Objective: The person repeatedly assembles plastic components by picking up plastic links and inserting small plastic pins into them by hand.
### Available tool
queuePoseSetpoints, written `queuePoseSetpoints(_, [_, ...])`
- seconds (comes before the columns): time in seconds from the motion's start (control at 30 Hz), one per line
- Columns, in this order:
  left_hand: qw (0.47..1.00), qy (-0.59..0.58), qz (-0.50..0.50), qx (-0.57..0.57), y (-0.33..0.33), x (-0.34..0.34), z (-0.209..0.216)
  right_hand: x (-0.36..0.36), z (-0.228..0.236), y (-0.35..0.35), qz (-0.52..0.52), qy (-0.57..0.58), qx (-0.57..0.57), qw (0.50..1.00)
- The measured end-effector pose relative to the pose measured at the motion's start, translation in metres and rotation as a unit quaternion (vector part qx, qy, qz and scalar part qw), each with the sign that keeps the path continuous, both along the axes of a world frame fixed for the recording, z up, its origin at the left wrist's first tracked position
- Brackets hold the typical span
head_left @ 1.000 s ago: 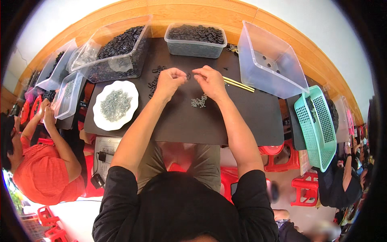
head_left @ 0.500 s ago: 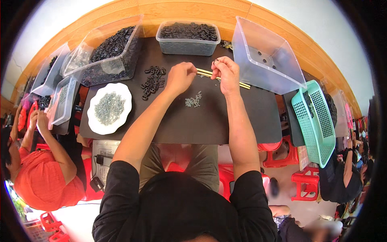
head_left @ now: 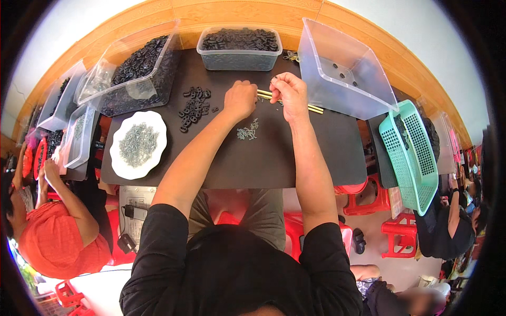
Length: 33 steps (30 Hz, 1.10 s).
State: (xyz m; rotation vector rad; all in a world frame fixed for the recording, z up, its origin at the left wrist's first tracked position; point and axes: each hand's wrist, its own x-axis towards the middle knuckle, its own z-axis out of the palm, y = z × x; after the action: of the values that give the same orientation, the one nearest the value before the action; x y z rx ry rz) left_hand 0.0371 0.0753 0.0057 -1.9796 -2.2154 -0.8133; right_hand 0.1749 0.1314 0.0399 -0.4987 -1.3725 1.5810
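Observation:
My left hand (head_left: 241, 100) is closed above the dark table, beside the left ends of two thin brass-coloured rods (head_left: 316, 109). Its fingertips are turned away, hiding whatever they may grip. To the right, my right hand (head_left: 290, 96) pinches a small dark piece (head_left: 274, 79) between thumb and forefinger, above the rods. Small metal screws (head_left: 247, 130) lie in a loose heap between my forearms. Left of my left hand is a pile of black oval plastic parts (head_left: 194, 109). A white scalloped plate (head_left: 120, 164) holds many more screws (head_left: 138, 145).
Clear bins of black parts stand at the back left (head_left: 158, 87) and back centre (head_left: 240, 62). A larger clear bin (head_left: 337, 100) at back right holds a few pieces. A green basket (head_left: 403, 158) sits right. A person in orange (head_left: 60, 237) works at left; red stools (head_left: 399, 234) stand below.
My left hand has moved slightly right, closer to my right hand, uncovering a loose black part beside the pile. My right hand keeps its pinch. The whole view has shifted a little.

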Motion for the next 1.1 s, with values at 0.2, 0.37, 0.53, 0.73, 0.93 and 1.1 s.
queuePoseSetpoints(0.2, [0.999, -0.039, 0.015, 0.03, -0.022, -0.002, 0.0, -0.001, -0.003, 0.0, 0.016, -0.087, 0.008, 0.996])
queuePoseSetpoints(0.37, [0.918, -0.389, -0.046, 0.053, -0.055, -0.024, 0.01, -0.01, -0.005, -0.011, 0.071, -0.147, 0.01, 0.986])
queuePoseSetpoints(0.53, [0.746, -0.656, -0.1, 0.057, -0.07, -0.03, 0.005, -0.02, -0.009, -0.025, 0.125, -0.156, 0.006, 0.98])
queuePoseSetpoints(0.73, [0.751, -0.647, -0.105, 0.08, -0.069, -0.025, 0.008, -0.022, -0.005, -0.034, 0.134, -0.169, 0.023, 0.976])
queuePoseSetpoints(0.93, [0.777, -0.613, -0.118, 0.079, -0.069, -0.025, 0.008, -0.022, -0.006, -0.035, 0.125, -0.196, 0.048, 0.971])
queuePoseSetpoints(1.1, [0.789, -0.599, -0.115, 0.075, -0.069, -0.025, 0.007, -0.021, -0.006, -0.035, 0.127, -0.2, 0.084, 0.968])
